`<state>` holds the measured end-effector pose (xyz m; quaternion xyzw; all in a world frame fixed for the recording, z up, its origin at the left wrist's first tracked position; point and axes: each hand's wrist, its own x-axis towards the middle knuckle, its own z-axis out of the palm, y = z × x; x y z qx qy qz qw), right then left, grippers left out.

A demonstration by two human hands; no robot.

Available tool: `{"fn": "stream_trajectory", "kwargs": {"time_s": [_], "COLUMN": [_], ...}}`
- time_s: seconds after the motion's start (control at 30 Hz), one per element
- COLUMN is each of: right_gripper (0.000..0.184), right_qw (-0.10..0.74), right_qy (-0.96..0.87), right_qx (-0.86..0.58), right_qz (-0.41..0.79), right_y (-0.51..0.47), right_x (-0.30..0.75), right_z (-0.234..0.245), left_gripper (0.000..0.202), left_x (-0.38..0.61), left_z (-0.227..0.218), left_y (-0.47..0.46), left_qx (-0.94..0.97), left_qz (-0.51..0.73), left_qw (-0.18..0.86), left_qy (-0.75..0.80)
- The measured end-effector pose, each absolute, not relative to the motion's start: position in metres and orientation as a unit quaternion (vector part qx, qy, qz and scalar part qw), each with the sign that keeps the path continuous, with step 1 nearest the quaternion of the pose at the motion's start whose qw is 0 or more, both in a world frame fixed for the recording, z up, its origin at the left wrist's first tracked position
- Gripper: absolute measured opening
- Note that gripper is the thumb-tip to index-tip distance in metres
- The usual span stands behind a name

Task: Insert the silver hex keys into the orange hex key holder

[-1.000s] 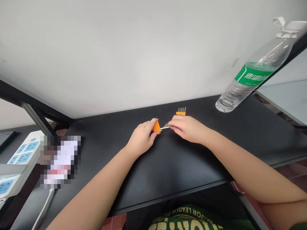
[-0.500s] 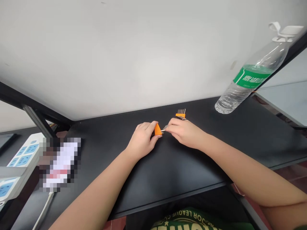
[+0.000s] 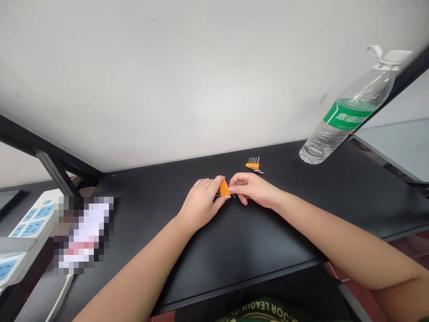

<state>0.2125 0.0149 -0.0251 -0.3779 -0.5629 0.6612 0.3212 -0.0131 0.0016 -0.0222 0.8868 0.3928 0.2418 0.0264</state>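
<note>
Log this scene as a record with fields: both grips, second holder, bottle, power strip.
Left grip: thumb and fingers around an orange holder with metal rods
Right grip: fingertips at the holder's right side; whether they pinch a rod is unclear
Second holder: orange, with metal rods, on the black table beyond the right grip
Bottle: clear, green label, at right
Power strip: white with blue sockets, far left

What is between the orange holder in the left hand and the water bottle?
The head view shows the right hand and another orange holder with metal rods between them.
</note>
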Motion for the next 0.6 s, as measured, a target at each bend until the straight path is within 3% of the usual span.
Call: {"fn": "stream_trajectory", "kwargs": {"time_s": [0.27, 0.37, 0.47, 0.53, 0.6], "right_gripper": [0.024, 0.028, 0.032, 0.025, 0.022], "right_qw": [0.332, 0.293, 0.27, 0.255, 0.199], "right_qy": [-0.626, -0.663, -0.771, -0.836, -0.863], "right_qx": [-0.423, -0.433, -0.443, -0.433, -0.44], "right_qz": [0.564, 0.536, 0.369, 0.22, 0.149], "right_y": [0.007, 0.008, 0.014, 0.019, 0.025], "right_x": [0.207, 0.209, 0.22, 0.231, 0.24], "right_z": [-0.025, -0.025, -0.023, -0.02, -0.019], "left_gripper": [0.04, 0.041, 0.043, 0.043, 0.041], "left_x": [-0.014, -0.013, -0.012, -0.012, -0.014], "left_z": [-0.028, -0.028, -0.025, -0.024, -0.023], "left_y": [0.0, 0.001, 0.002, 0.004, 0.006], "left_qx": [0.876, 0.877, 0.862, 0.845, 0.831], "left_qz": [0.265, 0.242, 0.218, 0.216, 0.221], "left_qw": [0.03, 0.046, 0.079, 0.099, 0.119], "left_qy": [0.403, 0.413, 0.45, 0.479, 0.496]}}
